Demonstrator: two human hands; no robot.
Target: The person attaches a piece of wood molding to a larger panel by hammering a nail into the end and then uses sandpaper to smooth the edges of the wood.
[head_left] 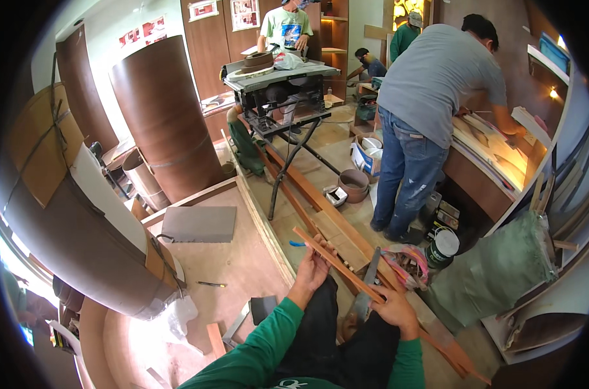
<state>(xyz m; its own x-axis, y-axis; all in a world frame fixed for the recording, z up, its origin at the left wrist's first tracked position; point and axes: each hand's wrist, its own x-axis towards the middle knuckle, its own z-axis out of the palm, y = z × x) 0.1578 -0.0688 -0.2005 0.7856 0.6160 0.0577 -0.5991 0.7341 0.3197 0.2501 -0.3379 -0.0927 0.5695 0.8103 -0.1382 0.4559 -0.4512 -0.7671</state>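
Observation:
A thin, narrow wooden strip [341, 266] slants across in front of me above my dark trousers. My left hand [314, 269] is closed on it toward its far end, fingers curled up around it. My right hand [397, 312] grips its near end. Just left of the right hand a handsaw [371, 269] shows its grey blade, partly behind the strip; what supports the saw is hidden. Long reddish-brown boards [307, 185] run along the floor beneath. To my left a pencil [211, 284] and a metal angle tool [239, 324] lie on a plywood panel [210, 266].
A grey rectangular sheet [200, 223] lies on the panel. Large rolled sheets [168, 117] stand at left. Ahead is a table saw [278, 81] with a person behind it. Another person [430, 91] leans over a lit counter at right, near a paint bucket [443, 245] and a green roll [492, 272].

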